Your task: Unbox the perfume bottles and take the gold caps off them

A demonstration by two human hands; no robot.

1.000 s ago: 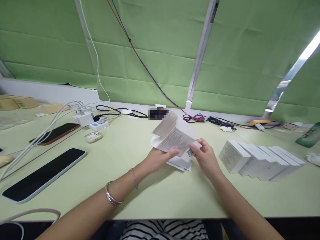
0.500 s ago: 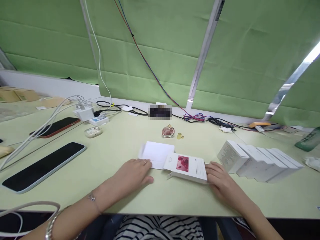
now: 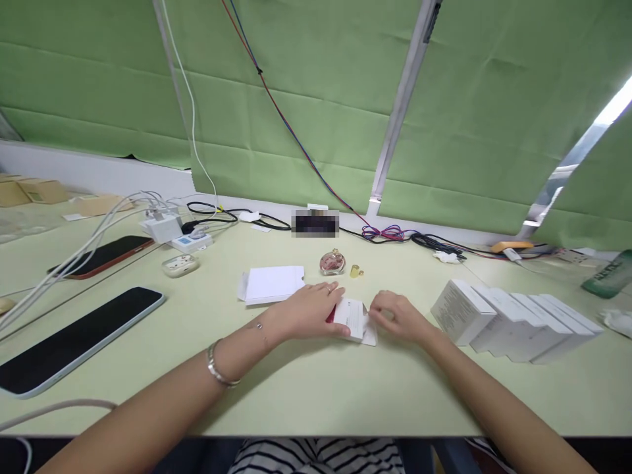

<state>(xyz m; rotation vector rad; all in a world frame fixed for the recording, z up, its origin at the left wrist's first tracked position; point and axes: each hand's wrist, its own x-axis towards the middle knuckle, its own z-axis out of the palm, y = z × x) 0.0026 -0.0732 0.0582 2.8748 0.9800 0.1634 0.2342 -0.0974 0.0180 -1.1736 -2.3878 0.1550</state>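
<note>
A white printed box (image 3: 352,318) with a red picture lies on the table. My left hand (image 3: 316,309) is closed over it from the left, thumb along the near side, hiding most of the picture. At the box's right end, where a flap (image 3: 369,331) sticks out, my right hand (image 3: 401,317) has its fingers curled in a pinch. A white paper box piece (image 3: 275,284) lies behind my left wrist, apart from both hands. Farther back stand a round pink perfume bottle (image 3: 332,263) and small gold caps (image 3: 355,270).
Several white boxes (image 3: 508,322) stand in a row to the right. On the left lie a phone (image 3: 83,339), a second phone (image 3: 103,257), an earbud case (image 3: 180,264) and white cables. Dark cables (image 3: 437,243) run along the wall. A green bottle (image 3: 609,275) lies far right.
My left hand has moved right, from the white box piece onto the printed box. The white piece now lies farther left. My right hand has shifted left to the box's flap end.
</note>
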